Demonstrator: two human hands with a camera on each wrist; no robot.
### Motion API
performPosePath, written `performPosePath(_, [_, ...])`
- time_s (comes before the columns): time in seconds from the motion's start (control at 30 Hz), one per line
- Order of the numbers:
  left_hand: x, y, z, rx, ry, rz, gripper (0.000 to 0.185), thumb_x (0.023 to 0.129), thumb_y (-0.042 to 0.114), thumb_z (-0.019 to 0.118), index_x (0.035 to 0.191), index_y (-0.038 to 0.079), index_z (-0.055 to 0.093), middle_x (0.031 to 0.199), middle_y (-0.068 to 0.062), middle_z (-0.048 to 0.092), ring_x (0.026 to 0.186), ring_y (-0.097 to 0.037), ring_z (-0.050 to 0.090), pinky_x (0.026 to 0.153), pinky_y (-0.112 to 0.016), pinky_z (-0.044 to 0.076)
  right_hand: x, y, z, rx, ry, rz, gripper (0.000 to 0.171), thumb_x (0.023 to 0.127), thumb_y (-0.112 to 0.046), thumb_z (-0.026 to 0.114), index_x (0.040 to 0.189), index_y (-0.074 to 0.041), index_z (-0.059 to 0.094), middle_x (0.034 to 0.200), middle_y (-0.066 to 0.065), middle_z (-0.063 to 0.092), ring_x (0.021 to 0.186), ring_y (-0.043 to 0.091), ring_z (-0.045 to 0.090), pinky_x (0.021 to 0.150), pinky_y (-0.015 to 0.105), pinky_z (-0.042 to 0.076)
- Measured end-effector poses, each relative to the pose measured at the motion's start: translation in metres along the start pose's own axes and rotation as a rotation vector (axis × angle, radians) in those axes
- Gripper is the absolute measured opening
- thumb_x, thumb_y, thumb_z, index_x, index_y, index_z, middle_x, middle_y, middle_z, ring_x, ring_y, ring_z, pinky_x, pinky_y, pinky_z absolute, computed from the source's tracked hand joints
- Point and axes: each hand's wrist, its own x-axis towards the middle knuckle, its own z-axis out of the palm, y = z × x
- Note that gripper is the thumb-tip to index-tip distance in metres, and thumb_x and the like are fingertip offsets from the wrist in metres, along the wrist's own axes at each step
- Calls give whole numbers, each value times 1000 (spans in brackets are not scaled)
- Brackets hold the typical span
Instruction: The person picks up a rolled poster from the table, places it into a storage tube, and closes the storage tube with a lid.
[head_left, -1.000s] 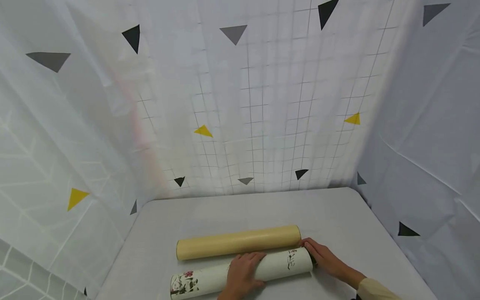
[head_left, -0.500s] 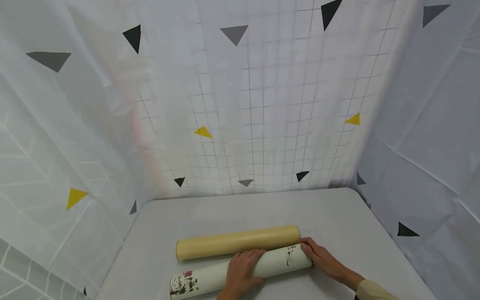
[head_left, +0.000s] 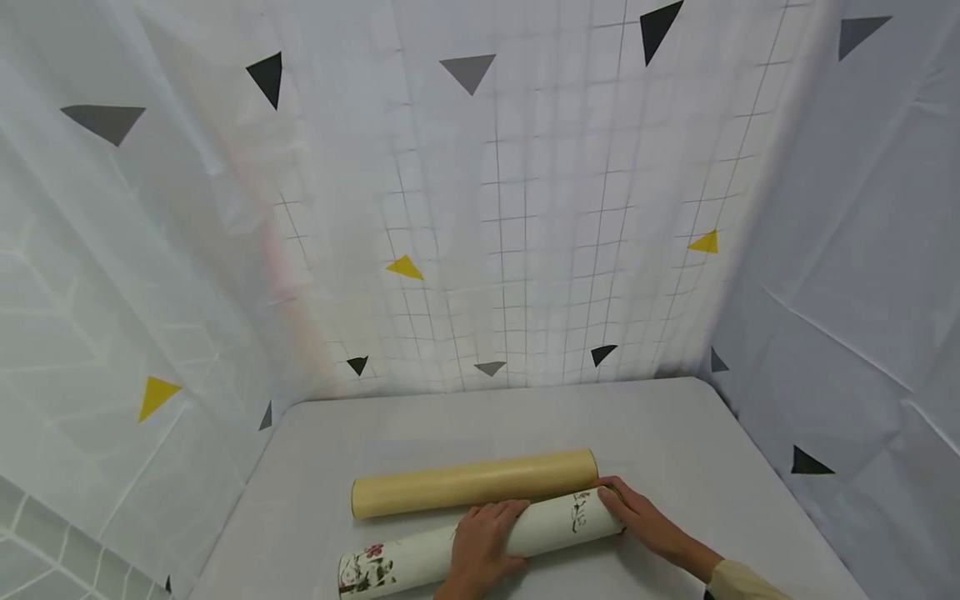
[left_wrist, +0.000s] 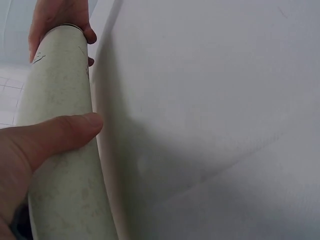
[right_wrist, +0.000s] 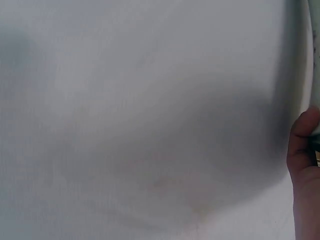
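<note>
near tube (head_left: pixel 480 546): cream, red-and-green flower print, black script | far tube (head_left: pixel 474 483): plain tan | table (head_left: pixel 675 433): pale grey | curtain (head_left: pixel 525 208) behind table: white, grey grid, black, grey, yellow triangles

L hand (left_wrist: pixel 30 150) grips the pale tube (left_wrist: pixel 62 140), thumb laid across its side. R hand (left_wrist: pixel 57 17) cups the tube's far end. Tube lies on a white tabletop (left_wrist: pixel 210 110).
</note>
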Motion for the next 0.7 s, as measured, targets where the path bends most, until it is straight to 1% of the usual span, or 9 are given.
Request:
performPosePath(0.13, [1, 0, 2, 14, 39, 13, 92, 45, 45, 102, 128, 27, 67, 116, 14, 75, 103, -7, 72, 82, -26, 54, 2, -1, -1, 86, -25, 12, 50, 112, -43, 32, 141, -4, 45, 132, 16, 58, 106, 20, 56, 79, 34, 49])
performPosePath(0.23, [0, 1, 2, 24, 58, 19, 93, 44, 45, 102, 127, 27, 67, 116, 14, 75, 102, -7, 72, 82, -26, 54, 4, -1, 0, 158, -39, 35, 54, 112, -45, 32, 143, -3, 43, 132, 17, 57, 107, 20, 57, 80, 36, 51])
performPosePath(0.37, [-1, 1, 2, 15, 57, 23, 92, 44, 45, 102, 127, 25, 68, 116, 14, 75, 101, -7, 72, 81, -27, 54, 5, 1, 5, 249, -56, 67, 56, 111, -48, 34, 144, -3, 42, 136, 18, 54, 111, 21, 57, 83, 37, 53])
performPosePath(0.43, [-1, 2, 1, 10, 52, 26, 92, 45, 45, 102, 127, 25, 68, 117, 14, 75, 101, -7, 72, 81, -26, 54, 5, 1, 8, 283, -51, 80, 56, 111, -48, 35, 144, -4, 42, 138, 19, 52, 112, 23, 57, 84, 38, 54])
performPosePath(0.57, [0, 1, 2, 12, 47, 21, 92, 45, 45, 102, 128, 26, 67, 116, 14, 75, 102, -7, 72, 83, -27, 54, 7, -1, 12, 300, -12, 103, 57, 110, -48, 38, 144, -3, 42, 136, 19, 52, 108, 22, 57, 81, 36, 53])
performPosePath(0.7, [0, 0, 1, 22, 67, 20, 93, 43, 46, 102, 127, 26, 67, 115, 14, 76, 100, -7, 72, 83, -26, 54, 10, -5, 14, 296, 11, 120, 57, 109, -48, 39, 142, -2, 42, 128, 17, 56, 100, 22, 56, 74, 35, 50])
